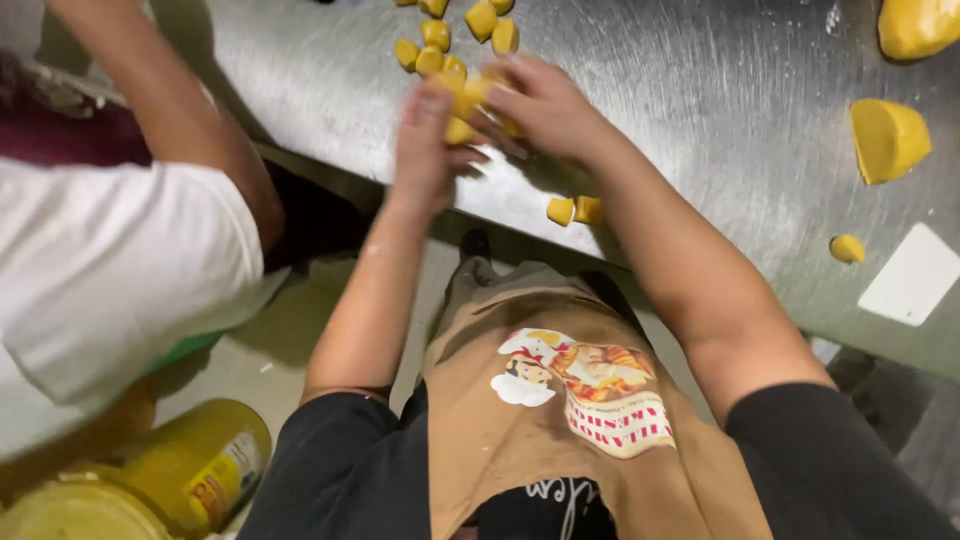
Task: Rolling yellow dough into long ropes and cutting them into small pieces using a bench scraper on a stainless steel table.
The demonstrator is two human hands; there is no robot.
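My left hand [425, 145] and my right hand [545, 105] meet over the steel table [700, 100], both closed around small yellow dough pieces [462, 95]. Several more small yellow dough pieces [440, 40] lie just beyond my hands. Two further pieces [574, 210] sit near the table's front edge under my right forearm. I wear a brown apron [560, 400] with a printed picture.
A larger yellow dough wedge [887, 138], another big lump [915, 25] and a small ball [846, 248] lie at the right. A white scraper [915, 275] rests near the table edge. A co-worker's arm [170, 100] in a white shirt is at the left. Yellow tubs [190, 465] stand on the floor.
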